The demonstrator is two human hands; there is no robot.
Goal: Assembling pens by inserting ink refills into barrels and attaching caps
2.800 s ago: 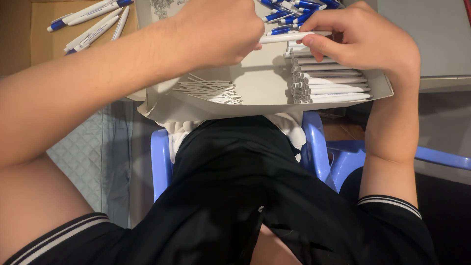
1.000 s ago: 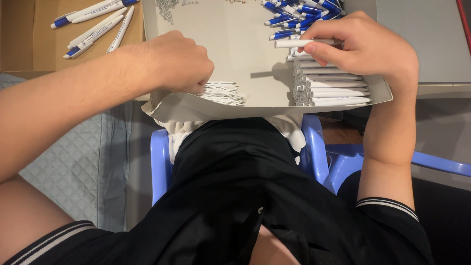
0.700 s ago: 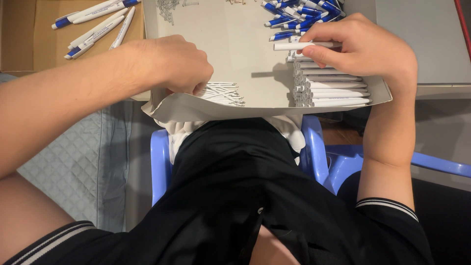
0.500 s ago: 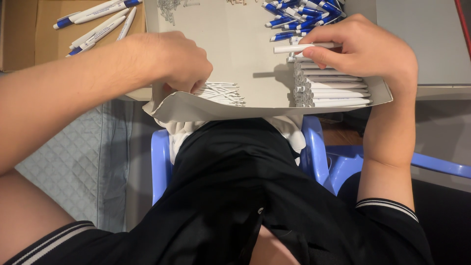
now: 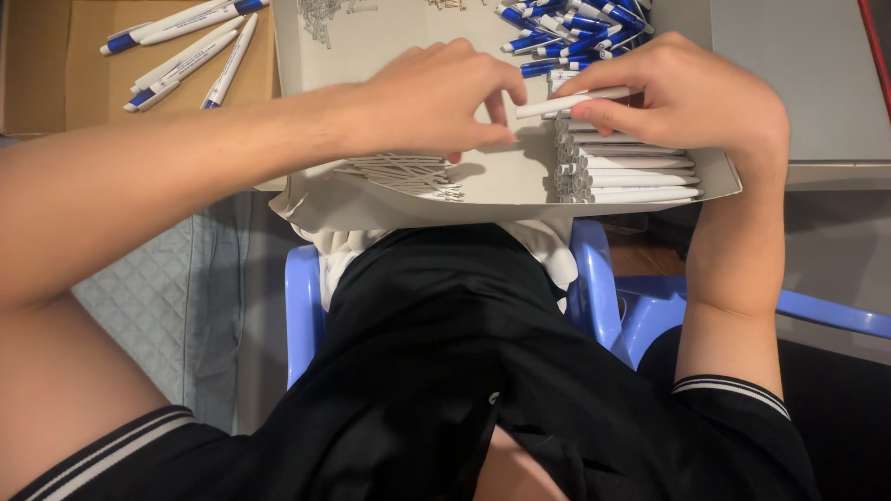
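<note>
The right hand (image 5: 691, 97) pinched a white pen barrel (image 5: 571, 101) lying nine-to-three, its open end facing the left hand (image 5: 436, 97), whose fingertips closed at nine o'clock, contents unclear.

Five finished pens (image 5: 181, 51) lay on the brown surface (image 5: 56, 65) left of one cardboard tray (image 5: 408, 199). Inside that tray sat one stack of white barrels (image 5: 631, 172), roughly seven, one refill bundle (image 5: 404, 172), and blue caps (image 5: 566, 28) too heaped to count.

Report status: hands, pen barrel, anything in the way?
Right hand pinches white pen barrel; left hand fingers at its open end. Barrel held above stacked barrels in grey tray. Nothing blocking.
</note>
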